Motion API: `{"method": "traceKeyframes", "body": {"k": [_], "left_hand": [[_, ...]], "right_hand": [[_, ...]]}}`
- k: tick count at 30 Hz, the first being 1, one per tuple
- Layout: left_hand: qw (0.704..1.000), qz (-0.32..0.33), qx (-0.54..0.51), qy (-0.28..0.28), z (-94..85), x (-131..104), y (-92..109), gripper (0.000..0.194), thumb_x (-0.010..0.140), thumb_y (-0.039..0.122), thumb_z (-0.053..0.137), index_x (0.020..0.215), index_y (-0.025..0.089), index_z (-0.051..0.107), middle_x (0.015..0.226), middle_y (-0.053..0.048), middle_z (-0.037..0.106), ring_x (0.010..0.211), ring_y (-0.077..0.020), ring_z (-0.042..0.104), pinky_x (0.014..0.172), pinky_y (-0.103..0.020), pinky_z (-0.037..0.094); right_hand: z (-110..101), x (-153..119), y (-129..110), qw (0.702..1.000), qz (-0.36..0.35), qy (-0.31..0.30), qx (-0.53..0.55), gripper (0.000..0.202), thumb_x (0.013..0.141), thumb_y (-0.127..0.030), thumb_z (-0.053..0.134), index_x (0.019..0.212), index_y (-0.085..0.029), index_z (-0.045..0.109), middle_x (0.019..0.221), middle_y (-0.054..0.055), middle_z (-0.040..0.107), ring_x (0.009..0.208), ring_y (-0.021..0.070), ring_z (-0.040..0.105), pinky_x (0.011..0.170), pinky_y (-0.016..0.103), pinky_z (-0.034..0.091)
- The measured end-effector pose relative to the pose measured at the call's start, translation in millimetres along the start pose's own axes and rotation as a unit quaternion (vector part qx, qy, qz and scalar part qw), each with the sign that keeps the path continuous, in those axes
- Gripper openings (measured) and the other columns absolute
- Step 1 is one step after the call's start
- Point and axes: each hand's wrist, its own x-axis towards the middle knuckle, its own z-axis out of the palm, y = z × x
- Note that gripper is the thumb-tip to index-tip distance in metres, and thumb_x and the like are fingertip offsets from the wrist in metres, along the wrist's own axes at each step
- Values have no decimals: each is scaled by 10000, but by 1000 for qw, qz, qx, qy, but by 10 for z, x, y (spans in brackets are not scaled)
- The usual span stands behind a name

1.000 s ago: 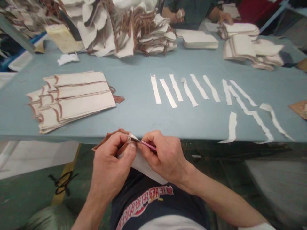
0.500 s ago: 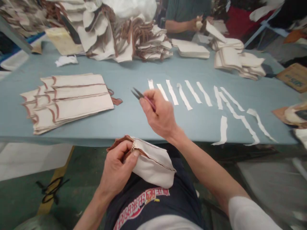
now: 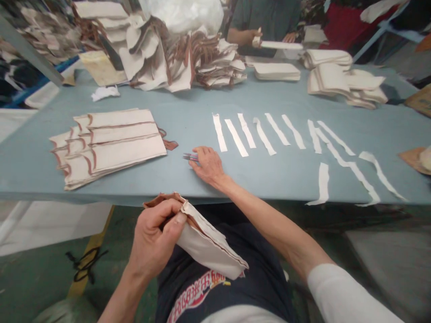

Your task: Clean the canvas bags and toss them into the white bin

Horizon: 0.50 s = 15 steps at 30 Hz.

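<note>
My left hand (image 3: 158, 235) is closed around the brown-trimmed end of a cream fabric pouch (image 3: 212, 251). The pouch hangs at a slant above my lap, its seam with brown edging facing up. On the blue table, my right hand (image 3: 209, 167) lies palm down with thumb and fingers apart, over the handle end of small thread snips (image 3: 190, 157). Only the blades and part of the pinkish handle show; the palm hides the remainder. Left of the snips, a stack of cream pouches (image 3: 124, 139) with brown seams lies flat, brown tabs (image 3: 171, 145) sticking out.
Several white fabric strips (image 3: 266, 137) lie spread across the table (image 3: 188, 103). Heaped cream and brown pieces (image 3: 148, 54) stand at the back. Folded cream pieces (image 3: 343, 80) lie at the back right. Across the table, a co-worker's hand (image 3: 251, 38) holds a cream piece.
My right hand has come down onto the table with the snips, and its grip has loosened. The pouch in my left hand has tilted slightly. The co-worker's cream piece has changed position.
</note>
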Motion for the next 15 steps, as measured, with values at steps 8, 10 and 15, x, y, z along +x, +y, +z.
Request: {"method": "traceKeyframes", "body": {"k": [8,10,15], "left_hand": [[999,-38,-25,-8,-13,7,-45,306,934,285,621,646,224,702,609,28,691,551,-153,595,543,-260,428],[999,-35,-8,-13,-20,14,-17,316,928,290,628,623,222,681,568,36,663,495,-138,551,502,-252,399],[996,-27,82,-23,-84,-7,107,366,928,334,620,582,216,644,489,36,580,417,-123,457,444,-246,337]], "right_hand": [[-500,-824,-336,941,-198,-52,270,282,1089,-342,526,1258,-184,688,1273,82,789,1211,199,726,1103,360,543],[-553,-911,-393,899,-249,-77,352,304,1091,-365,499,1244,-172,678,1232,96,785,1154,209,728,1063,377,559],[-494,-877,-423,879,-325,-57,343,272,1028,-418,529,1090,-187,659,1012,70,746,965,220,674,967,408,526]]}}
